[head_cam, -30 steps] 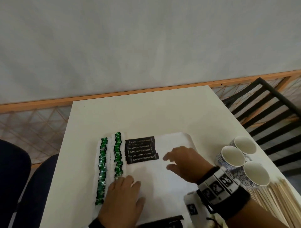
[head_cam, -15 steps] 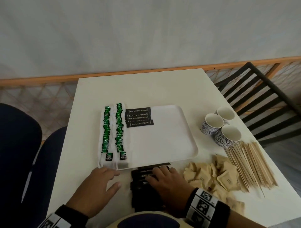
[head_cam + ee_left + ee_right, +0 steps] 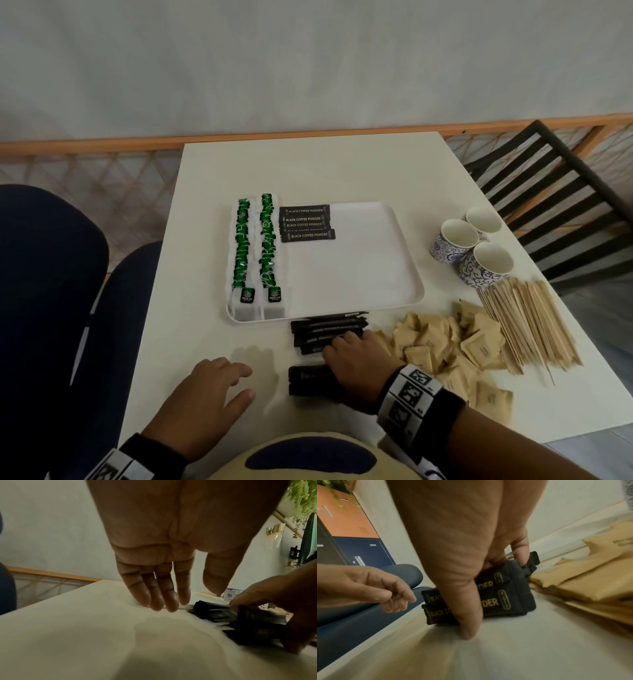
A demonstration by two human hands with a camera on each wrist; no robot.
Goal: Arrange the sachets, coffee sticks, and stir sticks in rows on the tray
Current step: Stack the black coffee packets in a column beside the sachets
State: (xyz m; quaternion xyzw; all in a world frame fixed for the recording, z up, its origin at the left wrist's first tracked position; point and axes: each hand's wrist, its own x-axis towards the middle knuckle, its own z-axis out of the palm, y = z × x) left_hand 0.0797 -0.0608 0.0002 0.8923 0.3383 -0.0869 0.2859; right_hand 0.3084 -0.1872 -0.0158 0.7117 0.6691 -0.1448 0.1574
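Matt white tray (image 3: pixel 404 240), glossy green sachets (image 3: pixel 241 246), brown paper sachets (image 3: pixel 442 339), bare wooden stir sticks (image 3: pixel 527 322).

Black wristbands (image 3: pixel 442 404) with white square-patterned marker tags

"BLACK COFFEE POWDER" is showing in pale letters on the black coffee sticks (image 3: pixel 307 223) lying at the far end of the tray (image 3: pixel 383 301); "GREEN TEA" is showing on the tea sachets (image 3: pixel 247 295) at the tray's near-left corner.
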